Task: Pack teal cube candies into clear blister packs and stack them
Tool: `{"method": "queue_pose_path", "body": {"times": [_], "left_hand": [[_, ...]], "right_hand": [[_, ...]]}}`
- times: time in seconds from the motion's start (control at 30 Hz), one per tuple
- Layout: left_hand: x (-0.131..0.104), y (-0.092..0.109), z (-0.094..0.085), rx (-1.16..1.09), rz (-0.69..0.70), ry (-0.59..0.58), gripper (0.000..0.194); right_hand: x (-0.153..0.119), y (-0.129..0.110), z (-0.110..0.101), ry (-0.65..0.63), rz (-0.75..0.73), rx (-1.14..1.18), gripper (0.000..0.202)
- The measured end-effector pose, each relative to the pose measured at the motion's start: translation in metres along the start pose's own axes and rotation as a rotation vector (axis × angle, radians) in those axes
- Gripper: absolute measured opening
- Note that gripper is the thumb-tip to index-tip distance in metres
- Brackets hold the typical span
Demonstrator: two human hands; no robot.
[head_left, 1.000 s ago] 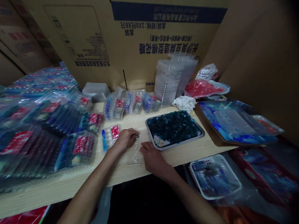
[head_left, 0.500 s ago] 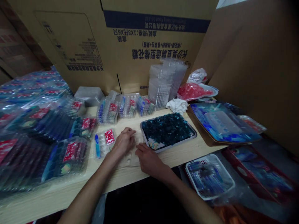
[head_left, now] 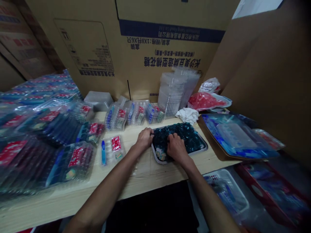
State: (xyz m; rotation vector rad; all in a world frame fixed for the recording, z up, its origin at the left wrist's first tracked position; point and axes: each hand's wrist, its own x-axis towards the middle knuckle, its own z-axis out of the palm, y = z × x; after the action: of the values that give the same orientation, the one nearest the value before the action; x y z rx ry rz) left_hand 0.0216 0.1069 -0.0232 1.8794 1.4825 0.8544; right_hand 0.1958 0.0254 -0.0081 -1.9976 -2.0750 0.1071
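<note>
While dipping the curled right hand [head_left: 177,146] into glossy, dark teal pieces [head_left: 194,137] in a shallow, round-cornered tray [head_left: 206,147], holds the left hand [head_left: 145,138], fingers bent, at its far left corner. Cannot tell either hand's fingertips apart or together. Has a clear, moulded pack [head_left: 110,152] flat on the pale, wood-grained table [head_left: 170,176] left of the tray, and a crumpled white cloth [head_left: 187,115] just beyond.

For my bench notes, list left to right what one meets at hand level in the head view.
Clustered red-labelled packs, single pack with blue stick, left hand, right hand, cardboard tray of blue items.
</note>
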Motion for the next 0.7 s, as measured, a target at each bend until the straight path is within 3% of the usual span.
{"method": "queue_pose_path", "body": {"times": [0.1,0.2,0.37,0.53,0.6,0.7], "left_hand": [[-0.002,-0.003,-0.003,-0.218,-0.062,-0.010,0.026],[-0.009,-0.002,-0.008,-0.465,-0.129,-0.092,0.030],[-0.024,0.002,-0.018,-0.803,-0.235,-0.162,0.026],[-0.030,0.005,-0.016,-0.971,-0.350,-0.182,0.021],[-0.033,0.008,-0.016,-1.001,-0.376,-0.183,0.015],[-0.041,0.011,-0.023,-1.041,-0.385,-0.166,0.014]], "right_hand": [[0.001,0.002,0.002,0.064,0.012,0.076,0.013],[0.002,0.006,0.005,0.152,0.015,0.182,0.010],[0.003,0.009,0.012,0.231,-0.021,0.278,0.012],[0.001,-0.002,0.011,0.320,-0.065,0.416,0.022],[0.000,-0.008,0.010,0.286,-0.075,0.519,0.024],[-0.005,-0.016,0.009,0.133,-0.055,0.713,0.026]]}}
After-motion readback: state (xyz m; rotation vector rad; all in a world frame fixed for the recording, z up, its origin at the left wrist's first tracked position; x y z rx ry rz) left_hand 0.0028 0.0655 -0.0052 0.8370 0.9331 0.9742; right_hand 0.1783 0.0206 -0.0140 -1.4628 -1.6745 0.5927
